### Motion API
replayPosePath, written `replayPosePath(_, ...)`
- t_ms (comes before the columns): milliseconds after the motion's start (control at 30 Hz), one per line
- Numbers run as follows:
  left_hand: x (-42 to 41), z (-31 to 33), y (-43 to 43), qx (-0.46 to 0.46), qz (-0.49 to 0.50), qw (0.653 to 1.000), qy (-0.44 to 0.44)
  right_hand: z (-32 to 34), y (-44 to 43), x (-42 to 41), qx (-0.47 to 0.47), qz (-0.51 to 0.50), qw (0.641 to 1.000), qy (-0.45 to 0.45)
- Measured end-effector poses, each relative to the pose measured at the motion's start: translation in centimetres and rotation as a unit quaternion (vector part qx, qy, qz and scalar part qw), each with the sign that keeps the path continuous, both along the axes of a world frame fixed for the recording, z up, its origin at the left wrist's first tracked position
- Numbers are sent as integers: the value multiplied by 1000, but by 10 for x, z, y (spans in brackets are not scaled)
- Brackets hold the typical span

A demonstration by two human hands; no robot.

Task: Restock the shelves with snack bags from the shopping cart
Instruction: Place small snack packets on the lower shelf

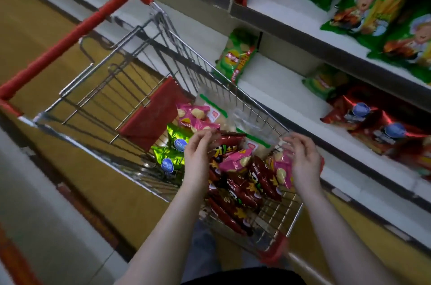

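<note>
White store shelves (279, 88) fill the right of the frame. The wire shopping cart (186, 51) runs from upper left to bottom centre. Its near end holds dark red snack bags (245, 189), long axes slanting toward lower right, pink chip bags (198, 119) and shiny green bags (172, 158). My left hand (198, 151) bends its fingers at a dark red bag's top edge. My right hand (303, 158) curves over a pink bag. I cannot tell whether either hand grips.

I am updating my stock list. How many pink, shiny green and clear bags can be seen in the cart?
Pink bags: 3
Shiny green bags: 2
Clear bags: 2
Total: 7
</note>
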State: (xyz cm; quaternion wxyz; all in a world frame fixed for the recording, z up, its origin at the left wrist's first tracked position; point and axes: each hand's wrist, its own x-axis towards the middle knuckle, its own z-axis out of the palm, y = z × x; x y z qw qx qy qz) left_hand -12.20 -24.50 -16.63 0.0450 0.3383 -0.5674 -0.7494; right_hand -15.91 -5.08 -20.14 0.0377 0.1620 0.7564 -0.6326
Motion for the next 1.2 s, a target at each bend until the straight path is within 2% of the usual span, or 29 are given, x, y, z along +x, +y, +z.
replayPosePath(133,-14,-15,-24,8,-82,997,-3,-14,-5,12,30,-96,995,-5)
replayPosePath(333,-17,-25,-33,17,-160,987,-11,-16,-17,42,12,-195,981,-7)
replayPosePath(667,-6,-63,-31,12,-212,974,-79,-48,-20,64,34,-207,976,-61)
replayPosePath(833,-5,-85,-31,2,-218,970,-109,-71,-25,65,45,-191,978,-73)
replayPosePath(967,-4,-98,-38,-42,-223,965,-132,-90,-30,69,73,-146,979,-119)
replayPosePath(1100,-4,-106,-41,-70,-238,958,-144,-106,-38,76,143,-44,972,-180)
replayPosePath(1200,-3,-116,-44,-88,-253,949,-167,-126,-42,88,247,72,939,-230)
